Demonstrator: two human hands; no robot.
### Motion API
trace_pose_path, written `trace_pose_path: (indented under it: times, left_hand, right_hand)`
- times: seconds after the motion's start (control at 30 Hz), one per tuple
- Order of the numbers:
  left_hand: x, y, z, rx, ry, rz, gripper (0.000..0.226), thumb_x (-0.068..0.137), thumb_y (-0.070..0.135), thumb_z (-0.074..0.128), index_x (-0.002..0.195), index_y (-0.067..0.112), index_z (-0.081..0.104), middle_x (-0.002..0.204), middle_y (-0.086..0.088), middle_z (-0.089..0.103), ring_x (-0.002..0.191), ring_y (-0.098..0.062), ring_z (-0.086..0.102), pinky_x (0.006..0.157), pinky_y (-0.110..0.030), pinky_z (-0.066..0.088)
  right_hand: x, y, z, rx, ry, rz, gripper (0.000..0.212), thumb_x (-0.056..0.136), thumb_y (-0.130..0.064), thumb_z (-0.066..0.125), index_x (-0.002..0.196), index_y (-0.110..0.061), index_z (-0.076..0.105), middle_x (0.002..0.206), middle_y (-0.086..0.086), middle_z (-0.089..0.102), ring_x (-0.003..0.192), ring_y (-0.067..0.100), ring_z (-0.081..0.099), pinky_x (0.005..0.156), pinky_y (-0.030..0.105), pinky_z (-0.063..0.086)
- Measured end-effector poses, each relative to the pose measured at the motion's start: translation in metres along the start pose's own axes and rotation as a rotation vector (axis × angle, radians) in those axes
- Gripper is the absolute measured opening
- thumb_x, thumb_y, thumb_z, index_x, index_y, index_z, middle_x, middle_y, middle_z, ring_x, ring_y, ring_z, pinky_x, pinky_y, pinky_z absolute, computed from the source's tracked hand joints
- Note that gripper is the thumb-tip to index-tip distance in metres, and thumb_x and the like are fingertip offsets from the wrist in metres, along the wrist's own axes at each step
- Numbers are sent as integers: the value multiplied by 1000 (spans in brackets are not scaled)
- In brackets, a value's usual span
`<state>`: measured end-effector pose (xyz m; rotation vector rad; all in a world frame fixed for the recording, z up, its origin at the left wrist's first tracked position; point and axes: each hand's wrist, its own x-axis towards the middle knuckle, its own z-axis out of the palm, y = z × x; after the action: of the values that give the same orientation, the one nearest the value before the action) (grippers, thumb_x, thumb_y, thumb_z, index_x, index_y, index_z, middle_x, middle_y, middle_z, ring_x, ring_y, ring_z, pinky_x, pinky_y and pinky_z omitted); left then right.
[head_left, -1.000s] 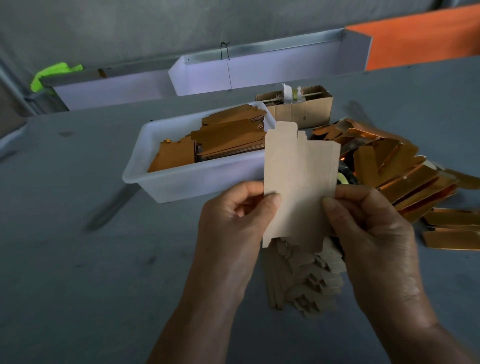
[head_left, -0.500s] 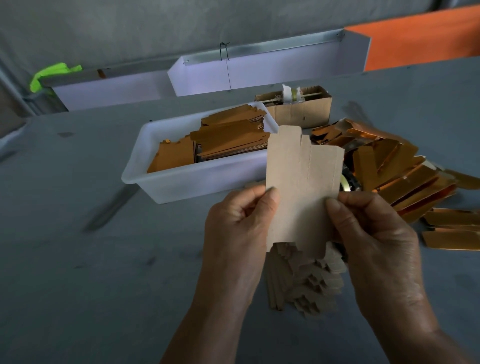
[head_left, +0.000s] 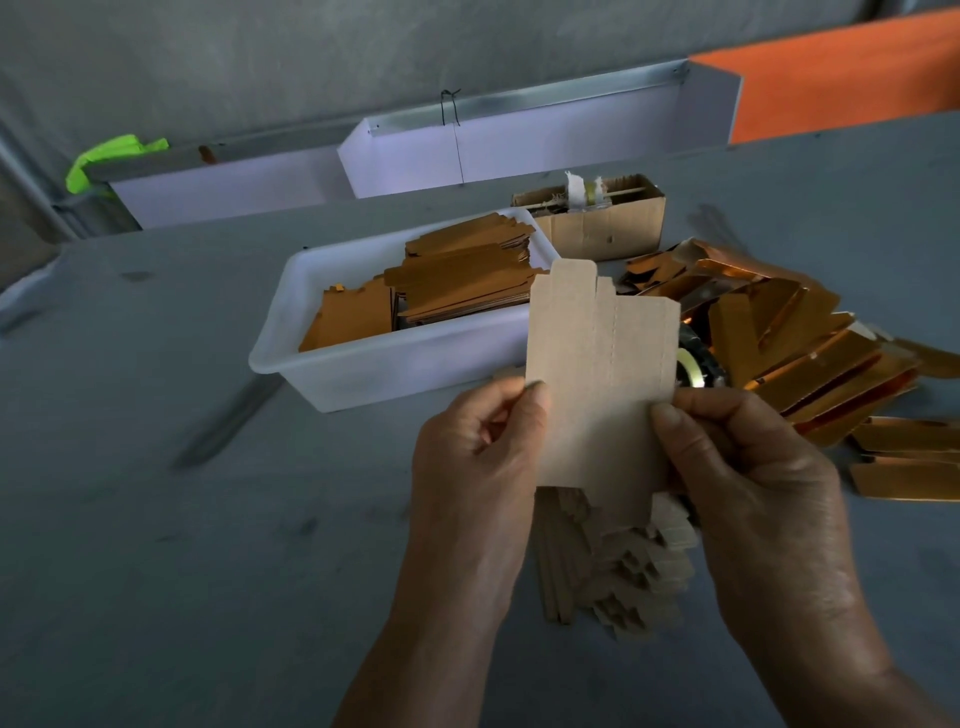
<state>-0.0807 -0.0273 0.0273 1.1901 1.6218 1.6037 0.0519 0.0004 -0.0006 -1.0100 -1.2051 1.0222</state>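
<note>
A flat brown cardboard box blank (head_left: 597, 374) with tabs at its top is held upright above the grey table. My left hand (head_left: 478, 457) pinches its left edge with the thumb on the front. My right hand (head_left: 753, 478) pinches its right edge, thumb on the front too. Below the blank a fanned stack of similar brown blanks (head_left: 618, 566) lies on the table, partly hidden by my hands.
A white plastic tub (head_left: 363, 364) with gold-brown folded blanks stands behind my left hand. Shiny gold folded cartons (head_left: 810, 358) spread out on the right. A small corrugated box (head_left: 602, 223) and a tape roll (head_left: 691, 369) lie behind. White troughs (head_left: 519, 150) line the far edge.
Both hands and the blank have shifted slightly right and up. The pinching holds on both edges stay the same.
</note>
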Motion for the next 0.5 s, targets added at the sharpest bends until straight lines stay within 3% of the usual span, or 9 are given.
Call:
trace_pose_path:
  times: [0.1, 0.13, 0.2, 0.27, 0.33, 0.4, 0.47, 0.5]
  left_hand:
    - [4, -1, -5, 101, -34, 47, 16, 93, 24, 60, 81, 23, 70, 60, 15, 59, 58, 1, 51, 55, -10, 39]
    - [6, -1, -7, 158, -50, 67, 14, 93, 24, 59, 84, 24, 71, 69, 10, 63, 64, -1, 54, 58, -12, 41]
    - [9, 1, -13, 307, -87, 124, 12, 91, 24, 60, 87, 28, 71, 79, 4, 62, 72, -3, 56, 61, -9, 40]
    - [12, 6, -17, 419, -151, 205, 14, 90, 22, 62, 92, 29, 74, 81, 7, 61, 76, -2, 57, 63, -7, 38]
    - [13, 13, -20, 474, -217, 278, 17, 88, 21, 63, 94, 31, 75, 83, 11, 63, 81, -1, 58, 68, -9, 41]
    - [16, 17, -22, 525, -209, 331, 15, 86, 24, 66, 95, 30, 75, 86, 12, 64, 83, -2, 59, 70, -12, 44]
    - [17, 17, -24, 549, -104, 345, 20, 82, 27, 70, 101, 29, 72, 91, 13, 64, 86, 1, 59, 74, -9, 46]
    - [17, 15, -25, 511, -13, 310, 29, 80, 28, 73, 109, 29, 69, 95, 14, 64, 88, 3, 60, 75, -6, 46]
  right_hand:
    - [-2, -6, 1, -202, 24, -81, 35, 70, -41, 65, 103, -30, 60, 95, -17, 70, 85, -2, 65, 66, 27, 57]
    - [-1, -11, 1, -376, 60, -204, 46, 73, -39, 68, 116, -29, 55, 113, -18, 66, 100, 1, 63, 75, 34, 58]
    - [6, -19, -1, -690, 39, -584, 59, 83, -29, 71, 135, -15, 47, 140, -1, 49, 130, 22, 46, 97, 50, 47]
    - [16, -27, 1, -908, -107, -853, 49, 87, -26, 66, 131, -9, 54, 139, 10, 50, 137, 31, 37, 109, 59, 29]
    - [25, -34, 9, -1038, -224, -893, 34, 87, -25, 64, 118, -12, 66, 121, 9, 65, 124, 31, 52, 108, 61, 27]
    - [32, -40, 13, -1066, -368, -828, 20, 88, -25, 59, 100, -16, 73, 94, 5, 70, 96, 27, 65, 98, 54, 41]
    - [35, -46, 13, -928, -451, -626, 24, 87, -28, 51, 88, -17, 72, 84, -2, 68, 78, 15, 64, 79, 36, 53]
    - [36, -48, 13, -821, -439, -503, 23, 83, -30, 50, 86, -20, 71, 83, -9, 66, 75, 6, 62, 72, 23, 52]
